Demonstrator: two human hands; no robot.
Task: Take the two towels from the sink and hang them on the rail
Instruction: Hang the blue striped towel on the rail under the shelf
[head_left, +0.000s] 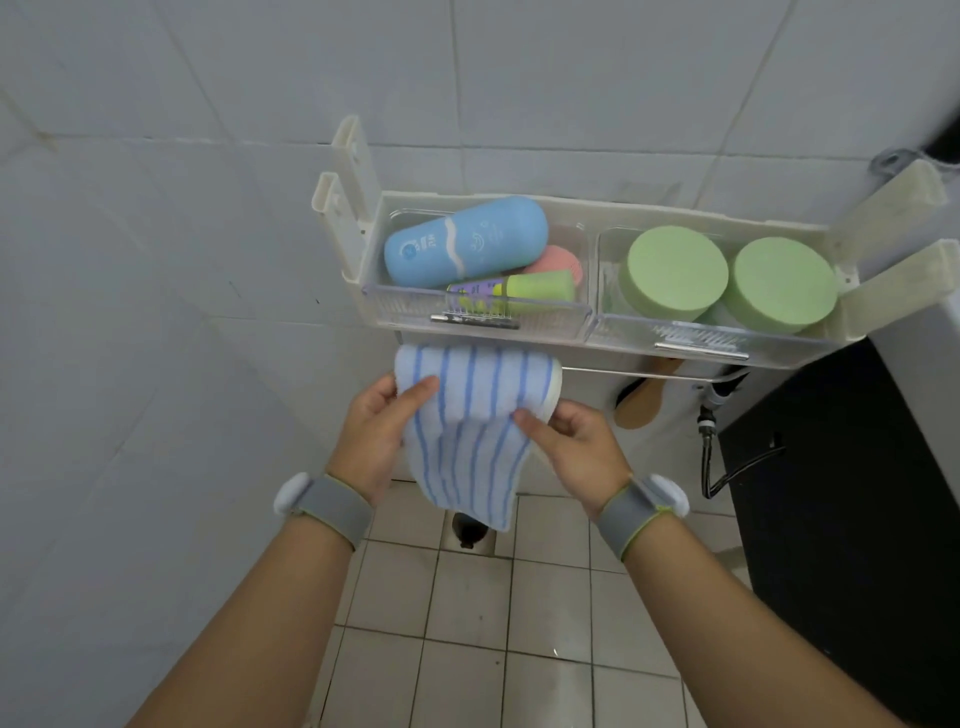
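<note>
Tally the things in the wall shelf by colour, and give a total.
Blue: 1, the blue case
Pink: 1, the pink item behind it
Purple and green: 1, the tube
Green: 2, the left green lid and the right green lid
Total: 5

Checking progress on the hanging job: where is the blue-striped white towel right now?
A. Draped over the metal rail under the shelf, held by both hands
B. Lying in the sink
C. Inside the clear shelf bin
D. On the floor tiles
A: the blue-striped white towel folds over the metal rail, with the left hand and right hand pinching it.
</note>
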